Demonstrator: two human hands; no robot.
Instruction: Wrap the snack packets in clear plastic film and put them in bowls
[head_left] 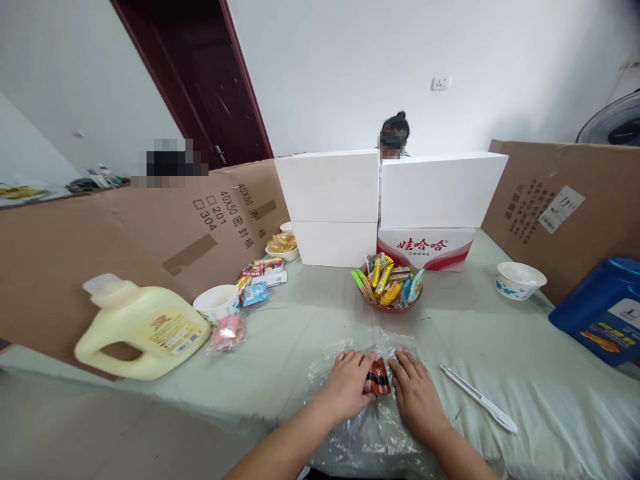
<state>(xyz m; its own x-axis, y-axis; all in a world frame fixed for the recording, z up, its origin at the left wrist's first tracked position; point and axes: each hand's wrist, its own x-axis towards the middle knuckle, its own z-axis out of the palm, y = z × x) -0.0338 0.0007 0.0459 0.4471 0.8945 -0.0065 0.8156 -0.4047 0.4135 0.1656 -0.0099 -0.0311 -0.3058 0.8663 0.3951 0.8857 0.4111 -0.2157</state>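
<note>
A small red-and-black wrapped snack packet (380,377) lies between my two hands on a crumpled clear plastic bag (367,433). My left hand (349,385) rests palm down on the plastic, with its thumb and index finger against the packet's left edge. To the packet's right, my right hand (418,395) lies flat on the plastic, fingers stretched forward. The palms are hidden from above. Just beyond the hands stands a red bowl (391,309) filled with several wrapped snacks (384,275). A white, pen-like utility knife (479,399) lies right of my right hand.
Left are a yellow detergent jug (175,333), a paper bowl (218,301), a pink packet (229,331) and several snack packets (256,293). Right are another bowl (520,280) and a blue jug (600,313). White boxes (333,200) and cardboard (200,227) wall the table; two people sit beyond.
</note>
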